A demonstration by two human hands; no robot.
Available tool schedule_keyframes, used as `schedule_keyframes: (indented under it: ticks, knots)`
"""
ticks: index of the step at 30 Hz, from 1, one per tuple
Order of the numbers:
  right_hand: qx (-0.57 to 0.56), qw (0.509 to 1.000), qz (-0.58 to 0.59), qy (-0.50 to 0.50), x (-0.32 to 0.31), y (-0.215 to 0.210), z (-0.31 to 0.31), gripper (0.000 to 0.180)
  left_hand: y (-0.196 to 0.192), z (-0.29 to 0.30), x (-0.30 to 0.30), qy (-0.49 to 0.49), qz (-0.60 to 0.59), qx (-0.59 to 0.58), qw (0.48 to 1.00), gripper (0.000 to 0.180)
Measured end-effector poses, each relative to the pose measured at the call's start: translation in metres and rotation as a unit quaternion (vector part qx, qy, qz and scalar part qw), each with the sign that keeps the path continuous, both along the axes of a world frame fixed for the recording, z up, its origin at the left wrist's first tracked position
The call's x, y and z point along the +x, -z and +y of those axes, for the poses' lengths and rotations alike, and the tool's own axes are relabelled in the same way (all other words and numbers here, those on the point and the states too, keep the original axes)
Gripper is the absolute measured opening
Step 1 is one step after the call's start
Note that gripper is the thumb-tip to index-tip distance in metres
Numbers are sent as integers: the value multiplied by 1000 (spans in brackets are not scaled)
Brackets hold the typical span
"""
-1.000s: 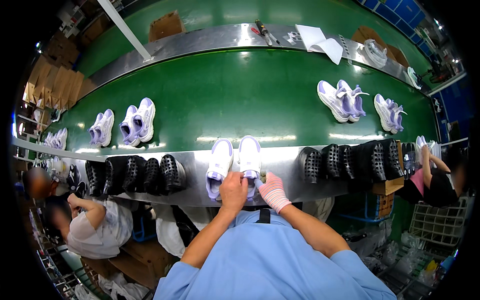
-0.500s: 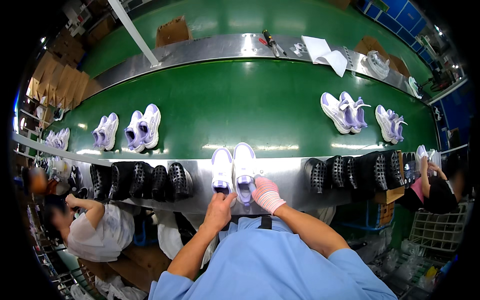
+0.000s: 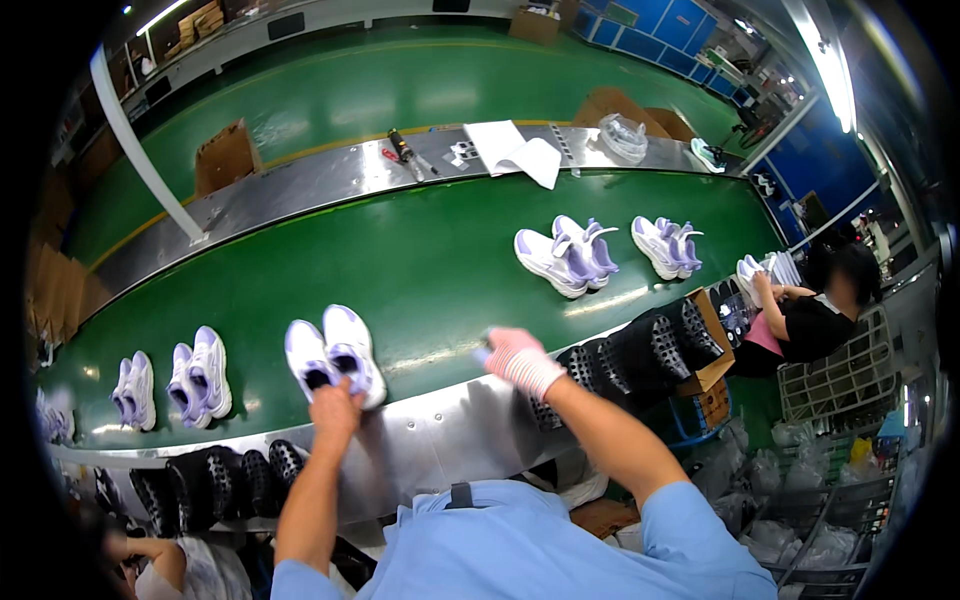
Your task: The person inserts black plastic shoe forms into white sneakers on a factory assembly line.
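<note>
A pair of white and lavender sneakers (image 3: 332, 355) lies side by side at the near edge of the green conveyor belt (image 3: 430, 260), toes pointing away from me. My bare left hand (image 3: 335, 408) grips their heels from behind. My right hand (image 3: 518, 358), in a white and pink glove, hovers over the belt's near edge well to the right of the pair, touching no shoe. Its fingers are curled and blurred, and a small pale tip shows at them; whether it holds something is unclear.
More sneaker pairs lie on the belt at left (image 3: 200, 370) and right (image 3: 565, 255), (image 3: 665, 245). Rows of black perforated moulds (image 3: 640, 345), (image 3: 220, 480) hang below the steel ledge (image 3: 440, 440). A seated person (image 3: 810, 310) works at right. Papers (image 3: 515, 150) lie on the far ledge.
My right hand has let go of the sneaker pair and swung out to the right. My left hand stays on the heels, and the pair now lies further left of me.
</note>
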State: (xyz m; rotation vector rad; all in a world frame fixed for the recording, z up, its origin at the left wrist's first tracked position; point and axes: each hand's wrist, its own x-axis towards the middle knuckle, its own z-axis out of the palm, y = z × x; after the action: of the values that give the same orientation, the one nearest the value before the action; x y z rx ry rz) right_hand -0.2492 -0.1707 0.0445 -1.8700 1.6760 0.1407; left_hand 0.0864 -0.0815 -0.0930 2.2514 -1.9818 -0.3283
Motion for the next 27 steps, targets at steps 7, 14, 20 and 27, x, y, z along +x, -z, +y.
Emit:
schedule_keyframes:
  ticks: [7, 14, 20, 27]
  knots:
    - [-85, 968, 232, 47, -154, 35, -118, 45, -43, -31, 50, 11, 12, 85, 996, 53]
    - [-22, 931, 365, 3, -223, 65, -161, 52, -82, 95, 26, -37, 237, -12, 971, 21]
    - [-66, 901, 415, -105, -200, 84, -200, 32, -71, 176, -28, -112, 273, 25, 955, 18]
    - [-116, 959, 177, -188, -36, 20, -116, 38, -90, 85, -80, -39, 304, -15, 952, 43]
